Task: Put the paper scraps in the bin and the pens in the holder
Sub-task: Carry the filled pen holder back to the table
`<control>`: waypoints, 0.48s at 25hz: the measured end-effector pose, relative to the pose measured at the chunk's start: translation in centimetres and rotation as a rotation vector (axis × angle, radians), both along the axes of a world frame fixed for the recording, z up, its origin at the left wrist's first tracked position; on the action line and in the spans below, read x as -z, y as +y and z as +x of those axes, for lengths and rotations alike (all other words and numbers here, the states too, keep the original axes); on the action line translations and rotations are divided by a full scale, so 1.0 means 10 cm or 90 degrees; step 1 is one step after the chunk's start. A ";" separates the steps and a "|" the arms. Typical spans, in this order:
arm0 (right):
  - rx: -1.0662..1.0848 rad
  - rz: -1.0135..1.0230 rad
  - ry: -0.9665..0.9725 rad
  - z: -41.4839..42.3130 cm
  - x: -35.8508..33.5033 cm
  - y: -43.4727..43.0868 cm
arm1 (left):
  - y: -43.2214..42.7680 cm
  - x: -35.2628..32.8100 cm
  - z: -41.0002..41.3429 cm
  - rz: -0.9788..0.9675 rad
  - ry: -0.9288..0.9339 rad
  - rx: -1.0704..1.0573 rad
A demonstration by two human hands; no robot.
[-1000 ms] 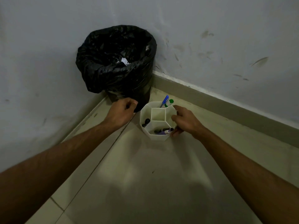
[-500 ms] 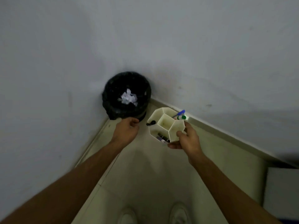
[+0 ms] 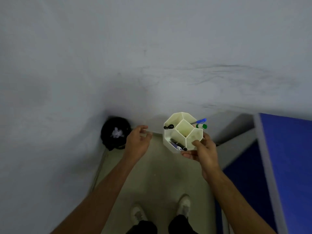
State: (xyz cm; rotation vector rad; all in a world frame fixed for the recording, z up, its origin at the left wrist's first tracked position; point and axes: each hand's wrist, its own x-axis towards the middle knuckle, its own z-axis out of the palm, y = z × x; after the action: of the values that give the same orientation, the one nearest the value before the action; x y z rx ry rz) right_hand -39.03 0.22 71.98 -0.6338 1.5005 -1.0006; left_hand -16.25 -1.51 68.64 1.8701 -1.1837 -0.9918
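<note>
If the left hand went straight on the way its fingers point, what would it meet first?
Probably the wall, at the gap between the bin and the holder that the right hand grips. The left hand points between them, touching neither; depth is unclear.

No legible text or labels anywhere.

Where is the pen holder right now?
Head view, right of centre: the pen holder is held above the floor by the right hand, with the black bin to its left and a blue panel to its right.
</note>
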 end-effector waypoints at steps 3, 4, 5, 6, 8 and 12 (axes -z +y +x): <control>0.078 -0.044 -0.010 -0.54 -0.46 0.31 | -0.01 -0.48 -0.65 -0.044 0.035 0.077; 0.114 -0.062 -0.010 -0.80 -0.60 0.44 | 0.01 -0.63 -0.98 -0.053 0.040 0.112; 0.147 -0.076 -0.009 -1.03 -0.71 0.56 | 0.03 -0.74 -1.27 -0.060 0.041 0.146; 0.182 -0.082 -0.009 -1.27 -0.78 0.68 | 0.06 -0.85 -1.56 -0.069 0.042 0.174; 0.259 -0.076 -0.007 -1.78 -0.84 0.89 | 0.13 -0.98 -2.11 -0.078 0.049 0.228; 0.401 -0.068 0.007 -2.84 -0.74 1.27 | 0.29 -1.09 -3.12 -0.070 0.071 0.322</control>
State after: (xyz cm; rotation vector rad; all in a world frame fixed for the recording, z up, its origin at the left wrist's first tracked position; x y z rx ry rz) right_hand -67.44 12.89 79.40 -0.2313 1.7051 -1.5606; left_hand -47.47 1.36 79.59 1.4350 -1.6483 -1.2494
